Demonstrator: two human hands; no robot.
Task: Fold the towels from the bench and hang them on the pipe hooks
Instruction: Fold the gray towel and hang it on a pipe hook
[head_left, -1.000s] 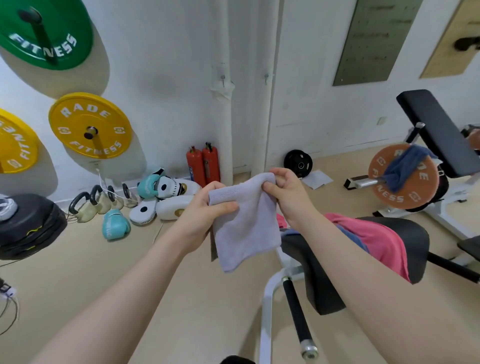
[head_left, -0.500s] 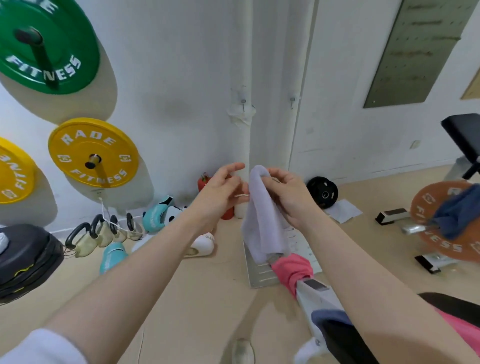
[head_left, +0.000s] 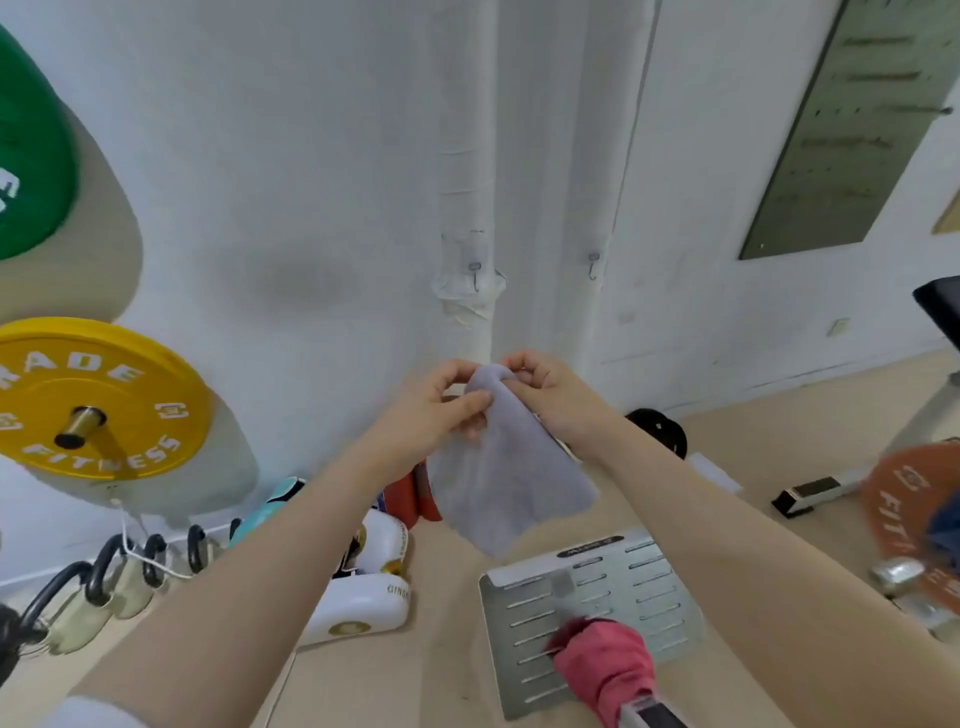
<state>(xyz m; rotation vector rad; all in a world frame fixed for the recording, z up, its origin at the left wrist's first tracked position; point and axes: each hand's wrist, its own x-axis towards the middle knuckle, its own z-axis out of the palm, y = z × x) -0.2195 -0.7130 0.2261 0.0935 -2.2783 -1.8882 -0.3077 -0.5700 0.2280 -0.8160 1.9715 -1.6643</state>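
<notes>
The folded grey towel (head_left: 506, 457) is being held up in front of the white wrapped pipe (head_left: 467, 208), below the small metal hook (head_left: 475, 273) fixed on it; bare pipe and wall are being left open between the towel's top and that hook, and a second hook (head_left: 594, 264) is being shown on the pipe to the right. The towel's bunched top edge is being pinched from the left by the left hand (head_left: 441, 410) and from the right by the right hand (head_left: 550, 395), fingers curled round the cloth. The towel is being hung with its long axis running downward from the hands, away from the pipe hook, its lower corner above the slotted metal plate (head_left: 597, 613) on the floor.
</notes>
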